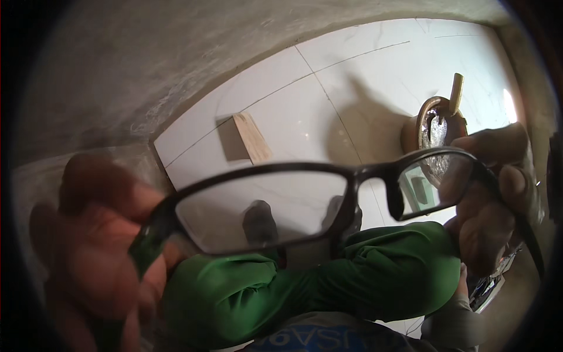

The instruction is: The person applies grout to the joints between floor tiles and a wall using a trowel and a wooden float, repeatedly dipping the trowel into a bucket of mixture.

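A pair of dark-framed eyeglasses (368, 171) is stretched across the middle of the head view, very close to the camera. My left hand (105, 240), partly blurred, is closed around the left hinge and temple. At the other end, the fingers of my right hand (489, 229) grip the frame near the right hinge, and the right temple runs down past them. Both lenses are clear; through the left one a dark foot covering (259, 223) shows. My green-trousered legs (316, 287) are beneath the glasses.
A pale wooden block (252, 138) lies on the white tiled floor (281, 82). Farther right stands a brown round vessel (410, 138) with shiny crinkled material inside and a stick (457, 91) rising from it. A rough grey wall (135, 64) borders the floor at the left and back.
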Tool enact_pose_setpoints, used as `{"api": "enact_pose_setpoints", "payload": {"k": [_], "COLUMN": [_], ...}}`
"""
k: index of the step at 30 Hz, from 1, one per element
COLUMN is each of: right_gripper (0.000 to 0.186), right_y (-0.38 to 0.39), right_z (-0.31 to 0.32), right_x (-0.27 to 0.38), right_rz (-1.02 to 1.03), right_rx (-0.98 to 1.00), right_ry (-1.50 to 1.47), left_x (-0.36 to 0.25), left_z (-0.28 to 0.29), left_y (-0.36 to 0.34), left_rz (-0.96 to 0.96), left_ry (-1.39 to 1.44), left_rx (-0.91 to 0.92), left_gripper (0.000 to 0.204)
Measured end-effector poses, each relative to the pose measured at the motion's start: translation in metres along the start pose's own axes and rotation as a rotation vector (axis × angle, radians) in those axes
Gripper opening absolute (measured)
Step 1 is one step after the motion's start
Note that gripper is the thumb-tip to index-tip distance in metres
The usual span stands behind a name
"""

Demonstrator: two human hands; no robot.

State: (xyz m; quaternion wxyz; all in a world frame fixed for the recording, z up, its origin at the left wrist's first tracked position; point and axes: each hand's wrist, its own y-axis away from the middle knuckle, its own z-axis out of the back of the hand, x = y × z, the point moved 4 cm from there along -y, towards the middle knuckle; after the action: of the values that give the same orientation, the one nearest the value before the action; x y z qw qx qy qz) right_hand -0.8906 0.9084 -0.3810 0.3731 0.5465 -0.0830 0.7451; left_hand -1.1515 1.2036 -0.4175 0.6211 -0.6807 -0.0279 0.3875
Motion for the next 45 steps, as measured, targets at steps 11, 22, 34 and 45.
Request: {"api": "enact_pose_setpoints", "payload": {"k": [11, 22, 34, 45], "right_gripper": [0.047, 0.045, 0.044, 0.042], "right_y": [0.006, 0.015, 0.013, 0.025], "right_z": [-0.005, 0.008, 0.015, 0.047], "right_x": [-0.049, -0.083, -0.088, -0.084], "right_rz": [0.806, 0.677, 0.638, 0.639], "right_rx": [-0.168, -0.306, -0.342, -0.412], "right_ry": [0.079, 0.175, 0.216, 0.477], "left_x": [-0.002, 0.001, -0.004, 0.025], "left_z": [-0.007, -0.004, -0.008, 0.025], "left_y": [0.025, 0.036, 0.031, 0.026], "left_rz": [0.168, 0.220, 0.259, 0.405], "left_ry": [-0.250, -0.302, -0.348, -0.603], "left_rx": [0.071, 0.079, 0.086, 0.027], "left_gripper": [0.033, 0.034, 0.036, 0.038]}}
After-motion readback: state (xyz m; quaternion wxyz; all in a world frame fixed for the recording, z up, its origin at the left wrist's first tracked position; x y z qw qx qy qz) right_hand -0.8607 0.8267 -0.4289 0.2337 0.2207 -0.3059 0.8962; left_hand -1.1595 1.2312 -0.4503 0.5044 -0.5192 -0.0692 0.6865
